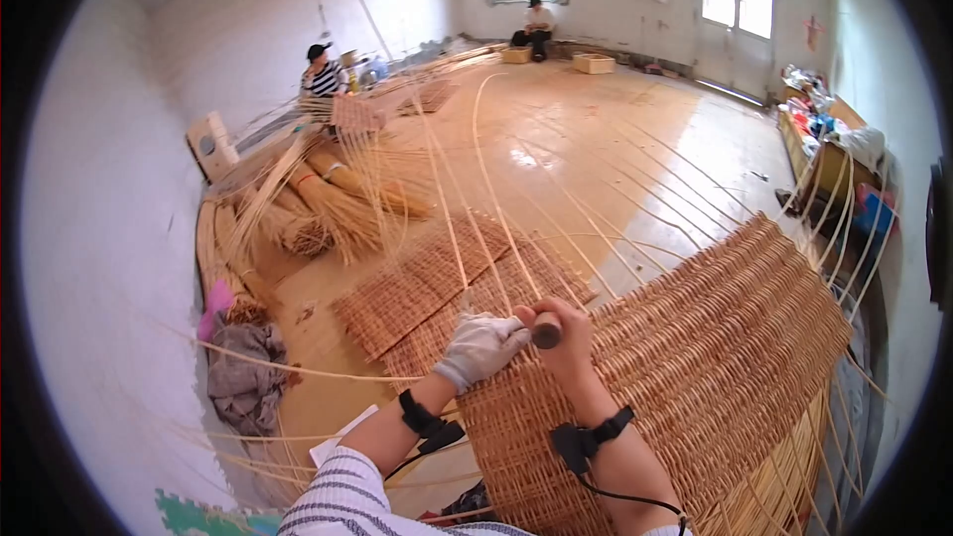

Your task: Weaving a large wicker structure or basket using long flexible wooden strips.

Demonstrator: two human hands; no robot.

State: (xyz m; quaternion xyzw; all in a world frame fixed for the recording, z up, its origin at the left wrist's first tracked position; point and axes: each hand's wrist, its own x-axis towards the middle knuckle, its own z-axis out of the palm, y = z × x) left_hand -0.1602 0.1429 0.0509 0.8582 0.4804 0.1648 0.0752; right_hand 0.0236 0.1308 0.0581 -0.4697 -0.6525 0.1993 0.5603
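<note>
A large brown woven wicker panel (695,337) slants across in front of me, with pale rods fanning out from its far edge. My right hand (571,342), bare, is wrapped around a tool with a round wooden handle (546,330). The handle's dark end faces me, and its working part is hidden. Just to the left, my left hand (481,349) wears a whitish glove and rests at the panel's left corner. Its fingers are closed near the rods; what they pinch does not show. Black bands with cables circle both wrists.
Finished woven panels (427,283) lie on the floor beyond my hands. Bundles of rods (318,194) are heaped at the left, near a grey cloth (243,377). A person in stripes (323,74) and another person (538,28) sit farther back. Boxes of items (844,149) line the right wall.
</note>
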